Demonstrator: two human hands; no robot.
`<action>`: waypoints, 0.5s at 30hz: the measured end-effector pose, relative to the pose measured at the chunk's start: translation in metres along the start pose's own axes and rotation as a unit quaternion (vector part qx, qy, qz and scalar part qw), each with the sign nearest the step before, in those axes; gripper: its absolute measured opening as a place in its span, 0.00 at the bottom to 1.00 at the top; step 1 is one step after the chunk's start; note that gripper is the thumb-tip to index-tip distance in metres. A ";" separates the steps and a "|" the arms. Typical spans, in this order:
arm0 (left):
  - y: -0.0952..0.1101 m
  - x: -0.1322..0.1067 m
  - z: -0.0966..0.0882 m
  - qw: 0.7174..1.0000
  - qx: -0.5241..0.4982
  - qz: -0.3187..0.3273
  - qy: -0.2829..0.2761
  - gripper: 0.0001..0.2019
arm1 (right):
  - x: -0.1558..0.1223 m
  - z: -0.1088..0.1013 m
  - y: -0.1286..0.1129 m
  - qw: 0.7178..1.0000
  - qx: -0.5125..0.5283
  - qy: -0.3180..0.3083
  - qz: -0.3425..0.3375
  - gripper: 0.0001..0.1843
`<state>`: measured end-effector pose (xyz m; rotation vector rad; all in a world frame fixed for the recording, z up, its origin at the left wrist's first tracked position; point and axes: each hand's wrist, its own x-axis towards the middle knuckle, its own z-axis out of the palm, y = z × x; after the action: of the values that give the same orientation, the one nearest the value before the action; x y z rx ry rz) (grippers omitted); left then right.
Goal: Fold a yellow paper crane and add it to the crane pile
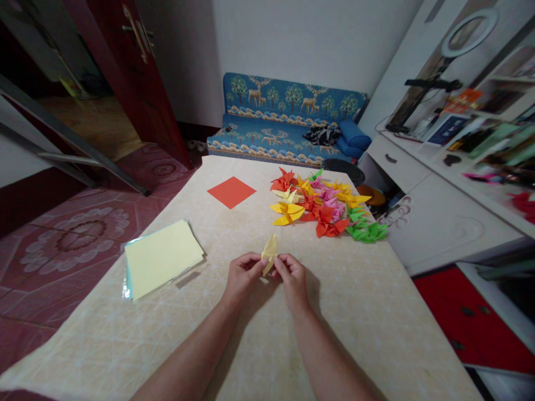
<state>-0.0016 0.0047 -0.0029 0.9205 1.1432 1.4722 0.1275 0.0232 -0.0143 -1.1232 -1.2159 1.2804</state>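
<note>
A small piece of pale yellow folded paper is held up over the middle of the table, narrow and pointed at top and bottom. My left hand pinches its left side between thumb and fingers. On the other side, my right hand grips the right edge the same way. Beyond the hands, to the right, lies a cluster of folded paper cranes in red, orange, yellow, pink and green. The nearest to the folded paper is a yellow crane.
A red paper square lies flat toward the table's far side. On the left rests a stack of pale yellow sheets on clear plastic. The cloth-covered table borders a blue patterned sofa and a white cabinet.
</note>
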 end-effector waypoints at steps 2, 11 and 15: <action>-0.001 0.000 0.000 1.000 0.001 0.008 -0.003 0.06 | 0.000 0.000 0.000 1.000 0.003 -0.004 -0.003 0.11; -0.007 0.000 -0.002 0.995 0.040 0.087 -0.038 0.05 | 0.000 -0.002 -0.004 0.994 0.086 -0.057 0.020 0.10; -0.002 -0.002 -0.003 0.993 0.026 0.067 -0.090 0.10 | 0.000 -0.005 -0.006 0.981 0.154 -0.103 0.052 0.11</action>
<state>-0.0032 0.0026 -0.0053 1.1616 1.0079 1.4382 0.1331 0.0231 -0.0085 -0.8526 -1.0699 1.6340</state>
